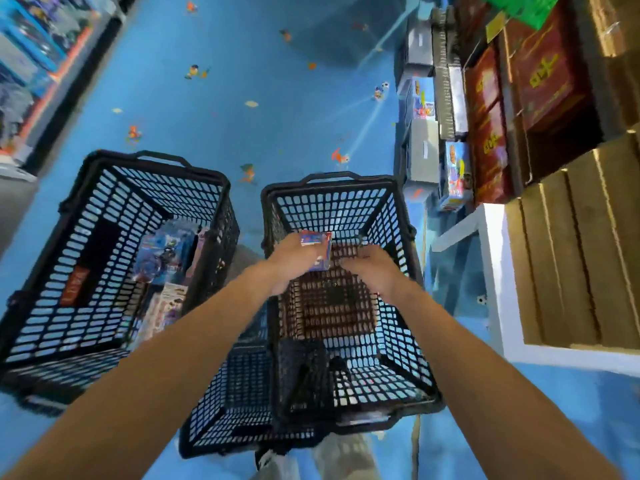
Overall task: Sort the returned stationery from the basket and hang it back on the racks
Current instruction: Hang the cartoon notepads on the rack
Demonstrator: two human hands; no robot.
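Note:
Two black mesh baskets stand on the blue floor. The left basket holds several packaged items. Both my hands reach into the right basket. My left hand grips a small red and blue packet above the basket's bottom. Just right of the packet, my right hand has curled fingers; motion blur hides whether it holds anything. A dark item lies on the bottom of that basket.
Stacked cardboard boxes and red cartons line the right side, with a white shelf edge near the right basket. Boxed toys sit along the floor. Shelving runs along the far left.

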